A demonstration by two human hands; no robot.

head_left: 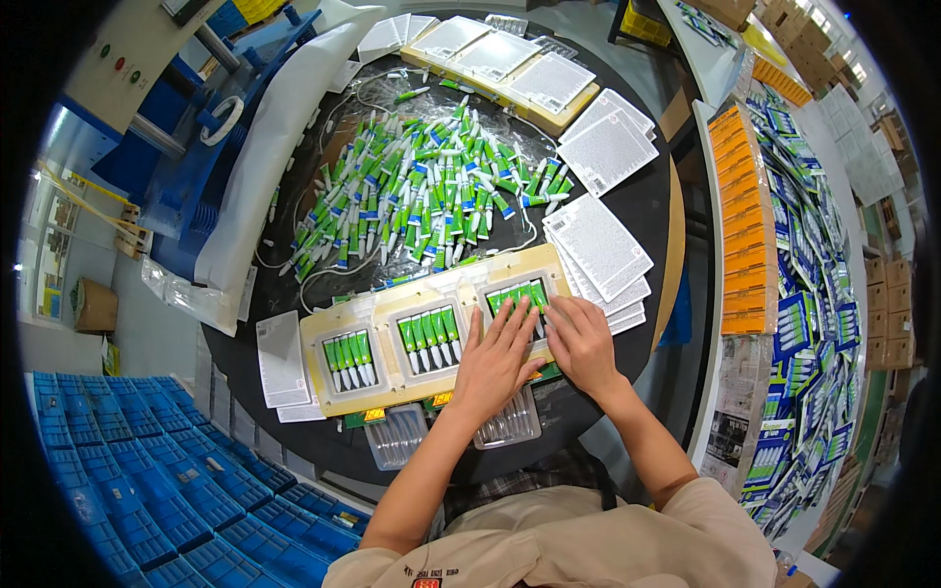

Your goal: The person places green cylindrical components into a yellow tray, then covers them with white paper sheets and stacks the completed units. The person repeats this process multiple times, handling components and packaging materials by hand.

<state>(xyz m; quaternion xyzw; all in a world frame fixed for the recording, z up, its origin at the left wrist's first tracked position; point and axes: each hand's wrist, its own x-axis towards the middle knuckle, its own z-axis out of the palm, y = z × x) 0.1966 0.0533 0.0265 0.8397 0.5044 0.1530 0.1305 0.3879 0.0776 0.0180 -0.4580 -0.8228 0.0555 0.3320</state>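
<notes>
In front of me lies a pale yellow fixture point(385, 351) with three windows, each holding a clear blister with a row of small green-and-white tubes point(429, 338). My left hand point(498, 363) rests over the right-hand window, fingers spread out across the tubes point(517, 294) there. Beside it, my right hand point(585, 348) lies at the fixture's right end, its fingers stretched toward the same tubes and slightly bent. Neither hand visibly grips anything. The lower part of that row is partly hidden beneath my hands.
A heap of loose tubes point(421, 191) covers the table beyond the fixture. White printed cards point(600, 245) lie at right, and a second fixture point(495, 59) with cards sits at the far side. Clear blisters point(397, 439) lie near me. A blue machine point(176, 186) stands left, blue crates point(147, 480) lower left.
</notes>
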